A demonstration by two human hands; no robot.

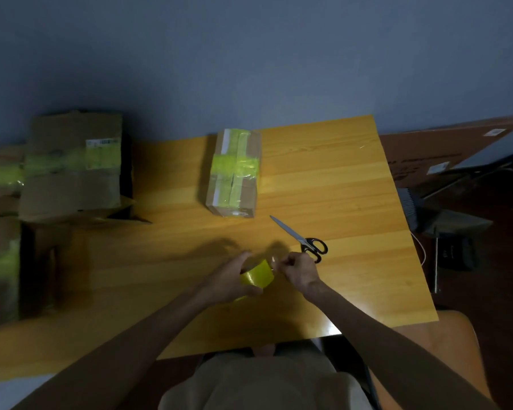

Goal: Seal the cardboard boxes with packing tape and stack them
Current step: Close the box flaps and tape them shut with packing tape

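Clasps tape roll [256,276] in left grip [230,281], pinches its loose end with right grip [298,269] just beside scissors [307,242]; likely light, stiff core, clingy film: hold by rim.

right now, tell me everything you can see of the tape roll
The tape roll is glossy yellow-green plastic tape, partly hidden. The left hand grips it from the left, fingers curled round it, above the wooden table. The right hand pinches at its upper right edge, apparently the loose end, where a shiny bit shows. Its core is hidden. The scissors lie just beyond, apart from it.
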